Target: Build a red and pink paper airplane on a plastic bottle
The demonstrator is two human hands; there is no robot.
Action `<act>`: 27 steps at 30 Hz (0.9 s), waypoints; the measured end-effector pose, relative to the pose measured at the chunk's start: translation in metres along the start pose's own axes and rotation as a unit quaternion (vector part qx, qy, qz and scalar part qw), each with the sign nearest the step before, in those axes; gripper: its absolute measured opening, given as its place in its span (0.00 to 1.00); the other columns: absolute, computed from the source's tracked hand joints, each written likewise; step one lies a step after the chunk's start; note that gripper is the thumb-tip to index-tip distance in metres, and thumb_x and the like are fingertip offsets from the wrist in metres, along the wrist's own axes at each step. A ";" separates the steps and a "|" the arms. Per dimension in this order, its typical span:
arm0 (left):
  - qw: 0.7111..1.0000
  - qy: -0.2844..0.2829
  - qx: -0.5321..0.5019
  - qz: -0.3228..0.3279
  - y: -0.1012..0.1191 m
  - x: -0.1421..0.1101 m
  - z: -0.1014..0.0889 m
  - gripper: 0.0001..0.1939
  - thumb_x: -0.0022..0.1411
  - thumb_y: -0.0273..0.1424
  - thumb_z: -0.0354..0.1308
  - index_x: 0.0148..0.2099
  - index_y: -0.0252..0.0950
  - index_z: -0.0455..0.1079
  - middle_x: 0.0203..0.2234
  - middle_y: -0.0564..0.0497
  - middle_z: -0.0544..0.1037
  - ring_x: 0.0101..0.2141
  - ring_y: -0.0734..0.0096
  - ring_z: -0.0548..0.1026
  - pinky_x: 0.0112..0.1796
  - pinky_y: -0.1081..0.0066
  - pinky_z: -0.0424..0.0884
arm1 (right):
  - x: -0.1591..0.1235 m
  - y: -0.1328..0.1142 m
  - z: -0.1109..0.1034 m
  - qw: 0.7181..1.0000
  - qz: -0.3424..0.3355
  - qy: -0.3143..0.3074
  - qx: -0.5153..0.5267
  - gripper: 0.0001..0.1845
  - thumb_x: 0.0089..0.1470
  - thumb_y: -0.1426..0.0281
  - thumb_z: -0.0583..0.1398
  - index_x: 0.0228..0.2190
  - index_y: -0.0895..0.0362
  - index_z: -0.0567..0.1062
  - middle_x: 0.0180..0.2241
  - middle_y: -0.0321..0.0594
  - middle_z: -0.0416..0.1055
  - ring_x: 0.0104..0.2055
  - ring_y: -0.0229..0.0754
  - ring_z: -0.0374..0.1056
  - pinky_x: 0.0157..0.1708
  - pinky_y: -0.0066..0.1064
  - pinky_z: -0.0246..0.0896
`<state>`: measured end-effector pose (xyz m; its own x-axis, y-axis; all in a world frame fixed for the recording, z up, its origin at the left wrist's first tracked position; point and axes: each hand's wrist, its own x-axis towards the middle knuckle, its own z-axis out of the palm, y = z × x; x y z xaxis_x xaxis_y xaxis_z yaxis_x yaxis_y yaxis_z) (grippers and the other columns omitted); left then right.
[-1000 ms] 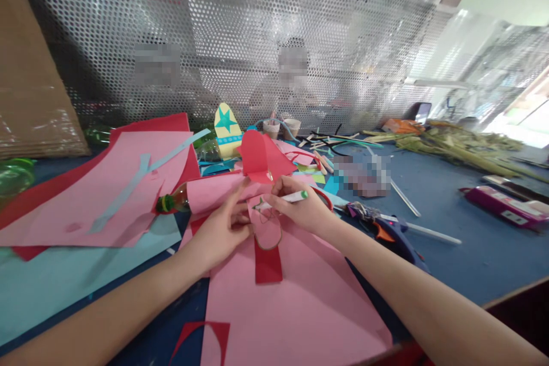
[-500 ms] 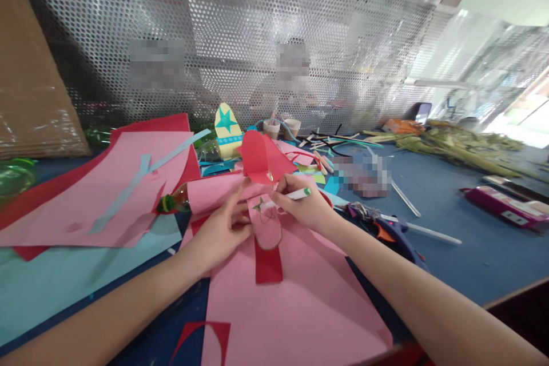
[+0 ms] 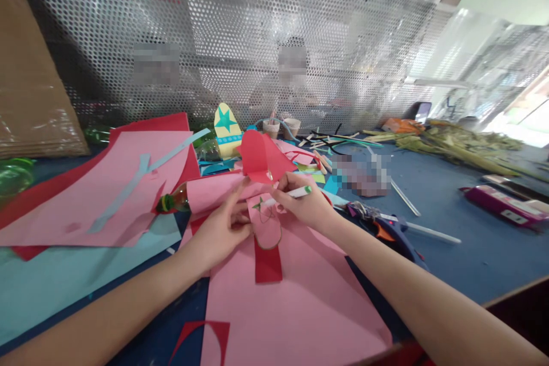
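Note:
My right hand grips a white marker with a green end, its tip on a small pink paper cutout with a rounded end. A green star and thin drawn lines show on this cutout. It overlaps a red paper strip on a large pink sheet. My left hand lies at the cutout's left edge, index finger stretched out, the other fingers bent. Just beyond is a bottle wrapped in pink paper, lying on its side, with a red rounded paper piece standing by it.
A glue gun lies right of my right forearm. Pink and red sheets with pale blue strips spread left. A yellow piece with a blue star, paper cups and a purple case are farther off.
The marker and my right hand have shifted very slightly at the star on the pink cutout. My left hand stays in place.

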<state>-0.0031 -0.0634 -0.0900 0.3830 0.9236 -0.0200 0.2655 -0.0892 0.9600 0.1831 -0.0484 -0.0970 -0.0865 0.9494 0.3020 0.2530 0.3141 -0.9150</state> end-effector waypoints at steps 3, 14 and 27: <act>1.000 -0.001 -0.006 -0.002 0.001 0.000 0.000 0.44 0.50 0.26 0.55 0.67 0.38 0.42 0.50 0.43 0.73 0.36 0.66 0.76 0.40 0.65 0.70 | 0.000 0.001 -0.001 1.000 -0.006 -0.007 0.000 0.11 0.47 0.65 0.60 0.21 0.54 0.62 0.19 0.29 0.62 0.20 0.33 0.57 0.21 0.27 0.51; 1.000 0.003 -0.013 -0.005 0.002 0.000 0.001 0.44 0.50 0.25 0.55 0.67 0.38 0.42 0.49 0.43 0.74 0.37 0.67 0.76 0.41 0.65 0.70 | 0.001 0.002 0.000 1.000 -0.011 -0.016 0.006 0.11 0.46 0.66 0.59 0.20 0.54 0.62 0.20 0.30 0.62 0.21 0.33 0.57 0.22 0.27 0.52; 1.000 0.002 -0.008 0.001 -0.002 0.001 0.000 0.44 0.50 0.26 0.56 0.67 0.39 0.43 0.48 0.43 0.75 0.38 0.65 0.77 0.41 0.65 0.70 | 0.001 0.001 -0.001 1.000 -0.003 -0.018 0.009 0.11 0.46 0.66 0.59 0.20 0.54 0.62 0.20 0.29 0.61 0.21 0.33 0.57 0.22 0.27 0.53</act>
<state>-0.0032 -0.0628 -0.0915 0.3809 0.9245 -0.0168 0.2504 -0.0856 0.9643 0.1840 -0.0473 -0.0976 -0.1217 0.9469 0.2976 0.2359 0.3188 -0.9180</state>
